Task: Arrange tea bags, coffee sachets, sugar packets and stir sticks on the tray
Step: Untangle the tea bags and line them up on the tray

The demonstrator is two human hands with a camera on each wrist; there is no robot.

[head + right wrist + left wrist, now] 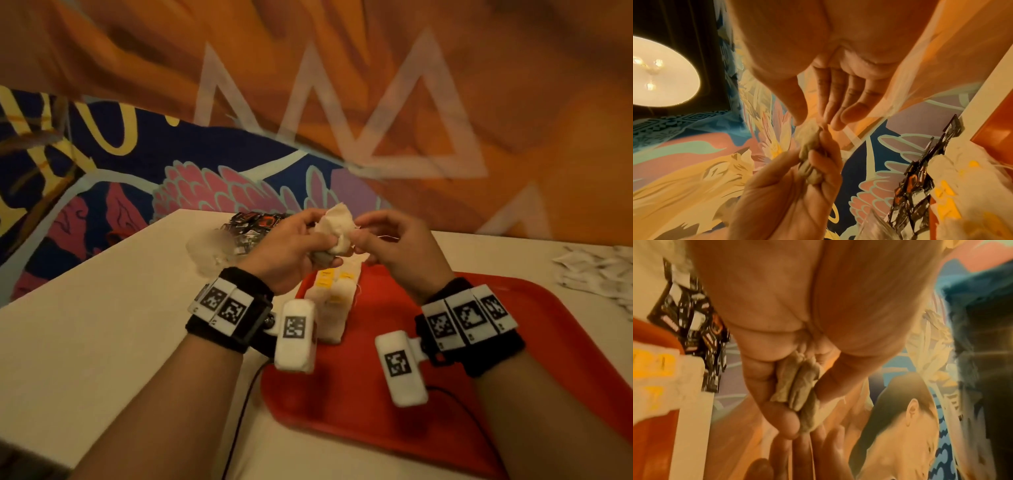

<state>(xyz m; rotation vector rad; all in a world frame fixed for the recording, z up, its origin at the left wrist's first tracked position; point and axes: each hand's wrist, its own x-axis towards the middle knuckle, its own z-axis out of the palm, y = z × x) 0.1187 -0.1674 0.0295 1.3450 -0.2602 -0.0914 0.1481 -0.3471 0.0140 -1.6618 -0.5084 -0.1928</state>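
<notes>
Both hands are raised above the far left corner of the red tray. My left hand grips a small bunch of white tea bags; the left wrist view shows the tea bags squeezed between thumb and fingers. My right hand pinches the bunch's upper end with thumb and fingertips, touching the tea bags. Several more tea bags with yellow tags lie in a column on the tray's left side.
A pile of black coffee sachets and a clear plastic bag lie on the white table behind the left hand. White sugar packets are heaped at the table's right edge. A painted wall stands close behind.
</notes>
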